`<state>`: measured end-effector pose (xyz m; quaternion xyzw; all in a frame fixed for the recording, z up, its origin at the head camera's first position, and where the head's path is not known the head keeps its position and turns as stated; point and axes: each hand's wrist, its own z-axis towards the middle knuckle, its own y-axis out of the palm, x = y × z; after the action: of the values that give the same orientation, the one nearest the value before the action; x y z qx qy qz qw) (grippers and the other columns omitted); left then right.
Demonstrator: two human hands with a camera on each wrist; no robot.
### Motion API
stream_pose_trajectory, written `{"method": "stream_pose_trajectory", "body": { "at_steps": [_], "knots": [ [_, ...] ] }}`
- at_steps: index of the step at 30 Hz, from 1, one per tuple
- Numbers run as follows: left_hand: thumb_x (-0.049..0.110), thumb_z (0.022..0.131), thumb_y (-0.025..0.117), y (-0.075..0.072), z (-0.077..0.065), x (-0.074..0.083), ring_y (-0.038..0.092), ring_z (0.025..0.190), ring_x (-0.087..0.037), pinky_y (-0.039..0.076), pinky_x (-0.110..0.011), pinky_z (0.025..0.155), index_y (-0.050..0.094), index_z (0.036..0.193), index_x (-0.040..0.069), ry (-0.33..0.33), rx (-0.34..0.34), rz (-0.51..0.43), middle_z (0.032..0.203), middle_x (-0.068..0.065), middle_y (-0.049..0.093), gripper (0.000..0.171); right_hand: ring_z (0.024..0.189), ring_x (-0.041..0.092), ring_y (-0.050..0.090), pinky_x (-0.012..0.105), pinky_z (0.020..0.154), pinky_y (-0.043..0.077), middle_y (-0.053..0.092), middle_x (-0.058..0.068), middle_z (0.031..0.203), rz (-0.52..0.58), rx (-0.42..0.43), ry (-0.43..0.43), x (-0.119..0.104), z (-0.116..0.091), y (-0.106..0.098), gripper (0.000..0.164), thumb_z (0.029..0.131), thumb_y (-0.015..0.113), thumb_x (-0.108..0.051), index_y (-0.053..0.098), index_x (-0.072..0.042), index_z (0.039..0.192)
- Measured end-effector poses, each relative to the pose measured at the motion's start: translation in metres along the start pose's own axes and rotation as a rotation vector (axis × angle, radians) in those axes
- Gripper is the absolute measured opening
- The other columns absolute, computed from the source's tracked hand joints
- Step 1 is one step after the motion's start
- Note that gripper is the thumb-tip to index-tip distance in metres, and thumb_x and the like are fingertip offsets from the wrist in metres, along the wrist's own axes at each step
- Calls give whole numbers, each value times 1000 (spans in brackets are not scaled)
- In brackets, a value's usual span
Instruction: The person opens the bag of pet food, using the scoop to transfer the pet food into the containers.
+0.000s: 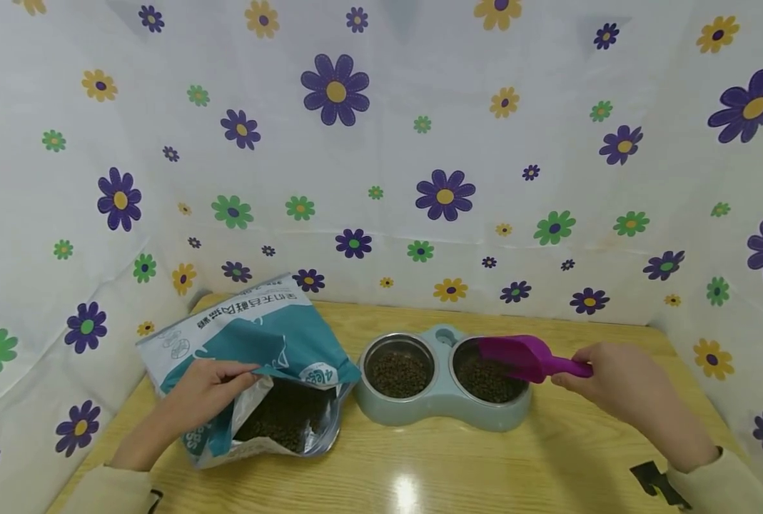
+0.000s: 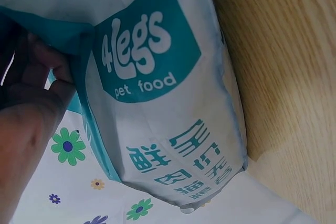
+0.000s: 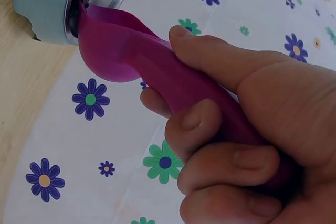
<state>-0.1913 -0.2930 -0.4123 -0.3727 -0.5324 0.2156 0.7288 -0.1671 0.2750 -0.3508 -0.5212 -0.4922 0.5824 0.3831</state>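
My right hand (image 1: 625,385) grips the handle of a magenta scoop (image 1: 525,357), fingers curled round it in the right wrist view. The scoop's head tilts over the right bowl (image 1: 456,382) of a pale blue double pet feeder (image 1: 442,412). Brown kibble (image 1: 487,380) lies in that bowl, and more kibble (image 1: 399,374) is in the left one. At the left, my left hand (image 1: 208,389) pinches the top edge of a teal and white pet food bag (image 1: 317,321), holding its mouth apart. Inside the bag shows dark kibble (image 1: 281,417).
Everything stands on a light wooden table (image 1: 458,471). A white cloth with printed flowers (image 1: 381,157) hangs behind it and along both sides. The bag lies right beside the feeder's left end.
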Motion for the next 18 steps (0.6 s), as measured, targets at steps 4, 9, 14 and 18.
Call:
{"method": "stream_pose_trajectory", "body": {
  "at_steps": [4,9,14,18],
  "knots": [
    [15,102,63,1,-2,0,33,50,1,36,-23,49,76,120,3,-2,2,9,78,5,74,26,52,10,37,25,50,25,40,-8,55,-77,74,-48,-6,-5,4,32,87,80,-39,62,-18,70],
    [15,102,63,2,-1,0,30,47,2,34,-22,48,77,119,4,28,9,30,65,9,64,25,52,11,36,26,50,24,40,-7,56,-147,165,-73,-10,-11,7,26,84,84,-34,67,-15,76],
    [17,102,63,1,-1,1,36,50,0,35,-23,49,77,120,5,12,5,31,71,8,69,26,53,11,36,25,50,24,43,-6,57,-132,222,-68,-6,-21,7,28,84,84,-29,79,-7,102],
    [18,102,63,1,-2,2,37,50,-1,35,-23,50,76,121,4,-6,2,29,74,4,71,27,56,14,37,25,51,25,45,-2,61,-59,243,-9,7,-34,9,40,89,80,-25,75,2,119]
  ]
}}
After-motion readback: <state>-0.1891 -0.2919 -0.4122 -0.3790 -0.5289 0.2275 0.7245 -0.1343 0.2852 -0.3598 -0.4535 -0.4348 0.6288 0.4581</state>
